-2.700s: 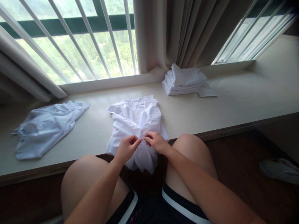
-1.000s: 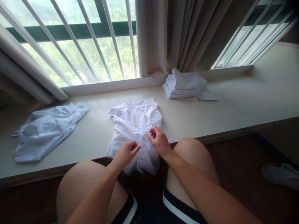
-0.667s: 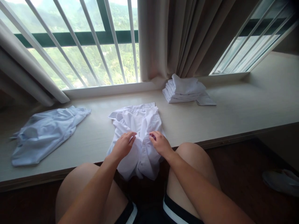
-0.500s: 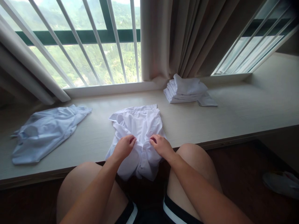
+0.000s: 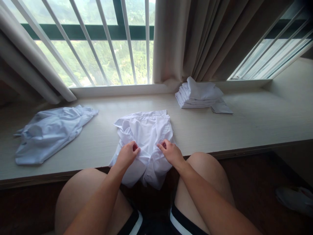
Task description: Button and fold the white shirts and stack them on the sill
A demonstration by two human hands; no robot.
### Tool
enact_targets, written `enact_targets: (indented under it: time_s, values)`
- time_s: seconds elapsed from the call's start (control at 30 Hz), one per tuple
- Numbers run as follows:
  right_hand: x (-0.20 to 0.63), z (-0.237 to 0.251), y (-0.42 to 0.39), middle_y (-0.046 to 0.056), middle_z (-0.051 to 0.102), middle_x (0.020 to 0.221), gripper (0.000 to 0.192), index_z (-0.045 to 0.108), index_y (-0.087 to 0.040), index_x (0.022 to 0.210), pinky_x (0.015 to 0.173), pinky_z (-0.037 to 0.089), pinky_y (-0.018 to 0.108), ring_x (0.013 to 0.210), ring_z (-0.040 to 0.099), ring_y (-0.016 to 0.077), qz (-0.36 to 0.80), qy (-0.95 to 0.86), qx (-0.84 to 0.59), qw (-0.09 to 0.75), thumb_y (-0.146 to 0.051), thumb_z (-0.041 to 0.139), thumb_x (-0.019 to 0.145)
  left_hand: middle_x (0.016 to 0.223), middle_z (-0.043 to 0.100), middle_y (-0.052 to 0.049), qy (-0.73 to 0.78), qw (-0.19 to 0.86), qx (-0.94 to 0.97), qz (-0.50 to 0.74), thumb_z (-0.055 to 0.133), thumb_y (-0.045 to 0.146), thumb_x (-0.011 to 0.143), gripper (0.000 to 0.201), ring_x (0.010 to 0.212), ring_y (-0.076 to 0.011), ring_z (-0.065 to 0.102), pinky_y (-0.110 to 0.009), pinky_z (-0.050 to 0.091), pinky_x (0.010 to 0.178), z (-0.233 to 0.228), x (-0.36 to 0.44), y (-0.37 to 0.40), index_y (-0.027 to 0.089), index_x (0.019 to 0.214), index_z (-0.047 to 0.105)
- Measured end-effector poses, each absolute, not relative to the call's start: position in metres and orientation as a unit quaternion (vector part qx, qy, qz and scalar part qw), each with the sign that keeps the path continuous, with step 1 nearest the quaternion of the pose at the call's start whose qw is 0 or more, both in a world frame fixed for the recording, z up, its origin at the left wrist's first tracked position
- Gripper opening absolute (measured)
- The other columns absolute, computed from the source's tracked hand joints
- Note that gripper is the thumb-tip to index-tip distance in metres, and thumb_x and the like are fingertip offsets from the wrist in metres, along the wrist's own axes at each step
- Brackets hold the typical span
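A white garment that looks like a shirt [image 5: 148,132] lies in front of me on the pale ledge, its lower end hanging over the front edge between my knees. My left hand [image 5: 127,154] pinches the cloth on the left side, thumb against curled fingers. On the right side, beside what looks like a button strip, my right hand [image 5: 170,152] grips the fabric in the same way. Creases run through the cloth between the two hands. Its far end is spread flat on the ledge.
A crumpled white garment [image 5: 52,133] rests on the ledge [image 5: 105,133] at the left. Folded white clothes [image 5: 200,94] are stacked near the curtain [image 5: 171,42] at the back right. Behind are barred windows. A shoe [image 5: 294,199] is on the dark floor at right.
My hands have moved slightly apart, the left one shifting left, and the cloth between them is more spread. The camera view has shifted a little.
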State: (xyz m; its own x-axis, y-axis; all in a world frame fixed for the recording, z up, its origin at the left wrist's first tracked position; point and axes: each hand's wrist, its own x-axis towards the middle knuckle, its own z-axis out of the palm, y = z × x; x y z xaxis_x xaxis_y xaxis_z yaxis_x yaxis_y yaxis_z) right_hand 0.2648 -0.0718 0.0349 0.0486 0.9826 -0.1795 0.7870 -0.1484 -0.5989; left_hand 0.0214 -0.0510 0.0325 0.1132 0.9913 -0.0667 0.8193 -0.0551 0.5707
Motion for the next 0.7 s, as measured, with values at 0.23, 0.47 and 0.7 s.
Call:
enact_targets:
  time_s: [0.23, 0.47, 0.7]
  values:
    - [0.267, 0.034, -0.057, 0.005, 0.073, 0.087, 0.040, 0.062, -0.023, 0.094, 0.062, 0.034, 0.029, 0.078, 0.066, 0.0212, 0.237, -0.640, -0.721, 0.118, -0.062, 0.051, 0.095, 0.079, 0.071, -0.003, 0.670, 0.247, 0.676, 0.182, 0.063, 0.034, 0.085, 0.014, 0.072, -0.0193, 0.063, -0.029, 0.041, 0.068, 0.027, 0.010, -0.042, 0.022, 0.079, 0.060]
    - [0.265, 0.047, -0.039, 0.009, 0.074, 0.092, 0.050, 0.067, -0.022, 0.089, 0.066, 0.041, 0.030, 0.081, 0.069, 0.0244, 0.186, -0.677, -0.712, 0.026, -0.069, 0.051, 0.091, 0.073, 0.068, -0.003, 0.690, 0.224, 0.669, 0.162, 0.068, 0.033, 0.082, 0.019, 0.071, -0.0195, 0.063, -0.029, 0.041, 0.066, 0.025, 0.006, -0.038, 0.022, 0.073, 0.056]
    - [0.255, 0.036, -0.036, 0.009, 0.074, 0.089, 0.036, 0.070, -0.021, 0.087, 0.066, 0.041, 0.029, 0.081, 0.069, 0.0234, 0.194, -0.662, -0.723, 0.035, -0.055, 0.057, 0.089, 0.082, 0.072, -0.006, 0.721, 0.186, 0.652, 0.142, 0.072, 0.037, 0.080, 0.020, 0.078, -0.0221, 0.066, -0.029, 0.042, 0.067, 0.021, 0.004, -0.035, 0.021, 0.081, 0.060]
